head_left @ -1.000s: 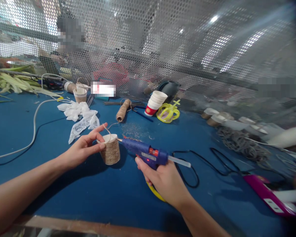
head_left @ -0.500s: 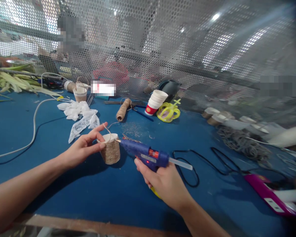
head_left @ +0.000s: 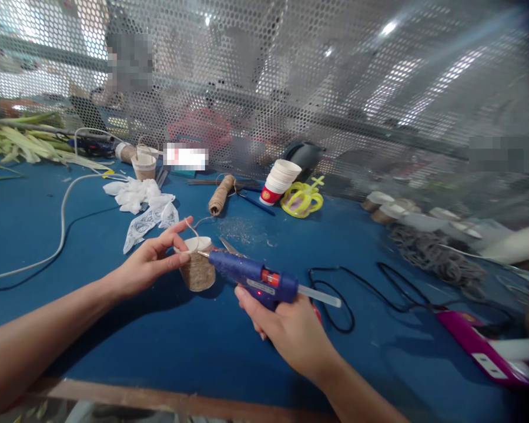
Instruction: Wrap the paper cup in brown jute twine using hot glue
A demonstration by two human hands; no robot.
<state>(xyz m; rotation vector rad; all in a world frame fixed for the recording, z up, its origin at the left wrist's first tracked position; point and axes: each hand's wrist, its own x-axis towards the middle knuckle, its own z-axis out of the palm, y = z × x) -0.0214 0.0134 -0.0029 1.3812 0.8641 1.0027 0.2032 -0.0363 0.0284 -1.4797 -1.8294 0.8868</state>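
Observation:
My left hand (head_left: 165, 251) pinches the rim of a paper cup (head_left: 198, 271) wrapped in brown twine. A loose strand of twine (head_left: 193, 228) rises past its fingers and leads back toward a twine roll (head_left: 221, 195). In my right hand (head_left: 286, 329) is a blue glue gun (head_left: 251, 273), its red light lit and a clear glue stick sticking out of the back. The nozzle points left and meets the cup's side just under the rim. Partly hidden behind the gun lie scissors (head_left: 229, 245).
Crumpled white plastic (head_left: 143, 200) lies behind my left hand. Farther back stand stacked paper cups (head_left: 280, 181) and a yellow crown-shaped piece (head_left: 302, 200). A black cord (head_left: 348, 270) and a magenta power strip (head_left: 485, 346) lie to the right. Perforated metal (head_left: 247, 88) closes off the back.
My right hand has moved the glue gun slightly left, so the nozzle sits farther along the cup's upper edge toward my left fingers. My left hand and the cup stay nearly still.

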